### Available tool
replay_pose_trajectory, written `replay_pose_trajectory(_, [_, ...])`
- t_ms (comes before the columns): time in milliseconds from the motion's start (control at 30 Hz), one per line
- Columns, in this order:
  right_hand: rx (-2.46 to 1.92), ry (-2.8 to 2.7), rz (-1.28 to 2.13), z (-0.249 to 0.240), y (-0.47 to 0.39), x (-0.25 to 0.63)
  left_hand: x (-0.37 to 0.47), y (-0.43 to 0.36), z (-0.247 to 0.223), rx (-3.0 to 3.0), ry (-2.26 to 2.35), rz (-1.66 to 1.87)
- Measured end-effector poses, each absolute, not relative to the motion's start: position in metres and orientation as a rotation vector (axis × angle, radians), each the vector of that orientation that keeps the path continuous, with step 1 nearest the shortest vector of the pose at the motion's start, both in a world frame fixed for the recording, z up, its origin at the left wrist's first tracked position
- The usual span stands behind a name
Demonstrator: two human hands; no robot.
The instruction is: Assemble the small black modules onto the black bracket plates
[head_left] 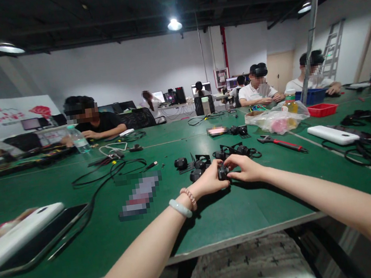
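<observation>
Just above the green tabletop (197, 228), a small black round part (223, 172) is between my two hands; its exact kind is unclear. My left hand (211, 180) closes on its left side, with a pale bangle and a beaded bracelet at the wrist. From the other side my right hand (244, 167) grips it with bent thumb and fingers. Similar black round parts (181, 163) and thin black brackets (203, 159) lie close behind and left of my hands. Part of the held piece is hidden by my fingers.
A blurred dark phone-like slab (140, 195) lies left of my hands, near black cables (108, 173). White power banks (333, 134) lie at both sides. Red-handled wrench (283, 143), plastic bag (277, 120), red tray (322, 109) and bottle (79, 139) stand farther back. Other people sit across the table.
</observation>
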State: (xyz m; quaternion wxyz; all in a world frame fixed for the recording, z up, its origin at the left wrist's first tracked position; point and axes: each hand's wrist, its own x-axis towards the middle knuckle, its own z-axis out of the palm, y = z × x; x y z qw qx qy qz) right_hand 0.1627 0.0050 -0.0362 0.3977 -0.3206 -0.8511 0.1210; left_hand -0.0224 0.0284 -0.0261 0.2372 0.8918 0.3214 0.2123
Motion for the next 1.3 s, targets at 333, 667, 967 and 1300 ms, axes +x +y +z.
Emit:
replay_pose_trajectory(333, [-1.023,-1.918,0.622,-0.051,0.021,0.157,-0.020,0.026,-0.022,2.431,0.941,0.582])
replay_pose_trajectory(667, [-1.186,-1.918,0.464,-0.054,0.028,0.153,-0.019,0.024,-0.020,2.436,0.984,0.590])
replay_pose_trajectory(967, [-1.307,-1.916,0.360,-0.055,0.033,0.149,-0.017,0.023,-0.019,2.411,0.999,0.583])
replay_pose_trajectory(1300, [-1.147,-1.997,0.145,-0.047,0.026,0.159,-0.018,0.022,-0.019,2.394,0.990,0.582])
